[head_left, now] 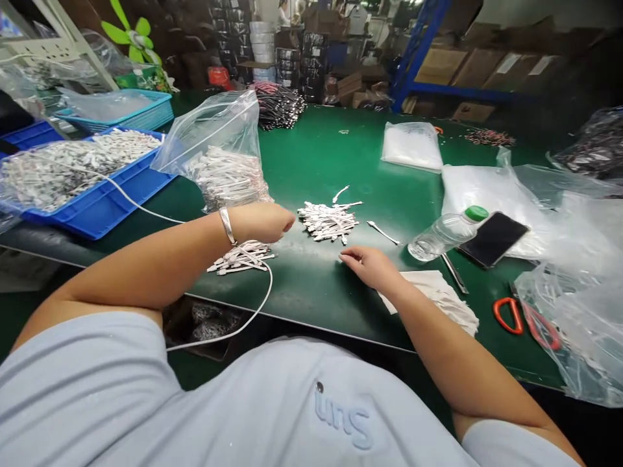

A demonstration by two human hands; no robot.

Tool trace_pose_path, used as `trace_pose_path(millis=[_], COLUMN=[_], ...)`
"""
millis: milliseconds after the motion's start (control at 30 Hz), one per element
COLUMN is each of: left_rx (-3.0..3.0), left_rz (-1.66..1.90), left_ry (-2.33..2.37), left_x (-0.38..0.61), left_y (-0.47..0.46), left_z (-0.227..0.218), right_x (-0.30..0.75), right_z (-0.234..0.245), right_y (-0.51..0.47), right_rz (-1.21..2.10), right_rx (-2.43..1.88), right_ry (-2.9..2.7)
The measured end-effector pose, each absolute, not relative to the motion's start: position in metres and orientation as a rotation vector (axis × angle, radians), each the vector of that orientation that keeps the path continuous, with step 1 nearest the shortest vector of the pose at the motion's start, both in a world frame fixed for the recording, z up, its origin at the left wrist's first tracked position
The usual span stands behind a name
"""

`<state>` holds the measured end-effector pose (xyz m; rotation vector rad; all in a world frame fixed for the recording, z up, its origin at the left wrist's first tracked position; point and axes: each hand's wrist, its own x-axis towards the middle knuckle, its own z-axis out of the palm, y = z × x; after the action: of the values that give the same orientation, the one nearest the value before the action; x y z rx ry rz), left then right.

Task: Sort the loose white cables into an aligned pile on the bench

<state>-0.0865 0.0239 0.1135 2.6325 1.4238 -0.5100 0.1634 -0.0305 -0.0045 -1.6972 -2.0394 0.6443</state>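
Observation:
My left hand (261,222), with a silver bangle (226,225) on its wrist, rests curled on the green table mat (311,155), its fingers hidden beneath it. A pile of short white cables (327,222) lies just right of it. A second bundle of white cables (241,257) sits below my left forearm, with a long white cord (260,305) looping from it over the table edge. My right hand (370,267) lies on the mat with its fingers relaxed, holding nothing visible. A single white cable (383,232) lies just above it, and a folded white cloth (428,300) lies under its wrist.
A blue crate (100,207) of bagged cables and a clear bag of cables (224,155) stand left. On the right lie a water bottle (442,237), a phone (494,239), red-handled scissors (509,316), and plastic sheeting (574,259). Black cable bundles (275,107) lie behind.

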Motion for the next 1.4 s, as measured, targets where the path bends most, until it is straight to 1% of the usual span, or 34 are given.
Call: trace_pose_path(millis=[67, 167, 267, 333, 433, 500, 567, 667, 800, 967, 1067, 1133, 1200, 1233, 1267, 1300, 1333, 1367, 1400], left_rx=[2.589, 2.496, 2.438, 2.377, 2.331, 2.322, 2.302, 2.287, 2.296, 2.29, 2.399, 2.505, 2.426, 2.294, 2.134, 1.99, 1.906, 1.903, 1.978], left_rz=[-0.761, -0.898, -0.847, -0.811, -0.768, -0.724, -0.673, -0.567, -0.449, -0.376, -0.215, -0.155, -0.261, -0.353, -0.434, -0.482, -0.489, -0.455, -0.387], left_ry=[1.385, 1.428, 1.595, 1.669, 1.721, 1.72, 1.709, 1.719, 1.771, 1.79, 1.753, 1.696, 1.563, 1.471, 1.384, 1.332, 1.346, 1.421, 1.524], left_x=[-0.104, -0.13, -0.147, -0.152, -0.158, -0.164, -0.173, -0.187, -0.199, -0.208, -0.214, -0.221, -0.231, -0.236, -0.242, -0.247, -0.251, -0.253, -0.253], left_y=[0.014, -0.001, -0.014, -0.02, -0.021, -0.018, -0.017, -0.022, -0.037, -0.042, -0.039, -0.039, -0.045, -0.049, -0.054, -0.059, -0.065, -0.07, -0.075], left_z=[0.108, 0.091, 0.076, 0.072, 0.071, 0.07, 0.067, 0.061, 0.056, 0.068, 0.082, 0.09, 0.095, 0.097, 0.097, 0.096, 0.093, 0.088, 0.08], right_x=[0.161, 0.165, 0.162, 0.147, 0.098, 0.056, 0.018, -0.019, -0.027, -0.023, -0.026, -0.028, -0.028, -0.027, -0.025, -0.023, -0.021, -0.019, -0.018], right_z=[-0.016, -0.029, -0.028, -0.017, 0.007, 0.019, 0.024, 0.02, 0.014, 0.02, 0.03, 0.037, 0.041, 0.042, 0.042, 0.04, 0.037, 0.034, 0.029], right_y=[-0.027, -0.028, -0.038, -0.049, -0.062, -0.064, -0.059, -0.046, -0.035, -0.04, -0.05, -0.06, -0.066, -0.066, -0.063, -0.057, -0.046, -0.033, -0.017], right_rz=[0.609, 0.588, 0.605, 0.7, 0.939, 0.919, 0.848, 0.963, 1.032, 1.173, 1.364, 1.67, 1.943, 1.936, 1.799, 1.551, 1.232, 0.915, 0.666], right_rx=[-1.631, -1.58, -1.558, -1.546, -1.416, -1.391, -1.377, -1.474, -1.542, -1.472, -1.372, -1.252, -1.072, -1.023, -1.029, -1.084, -1.173, -1.262, -1.323], right_ry=[-1.982, -1.939, -1.905, -1.943, -2.304, -2.529, -2.633, -2.626, -2.555, -2.269, -2.063, -1.986, -2.049, -2.15, -2.276, -2.386, -2.445, -2.452, -2.429])
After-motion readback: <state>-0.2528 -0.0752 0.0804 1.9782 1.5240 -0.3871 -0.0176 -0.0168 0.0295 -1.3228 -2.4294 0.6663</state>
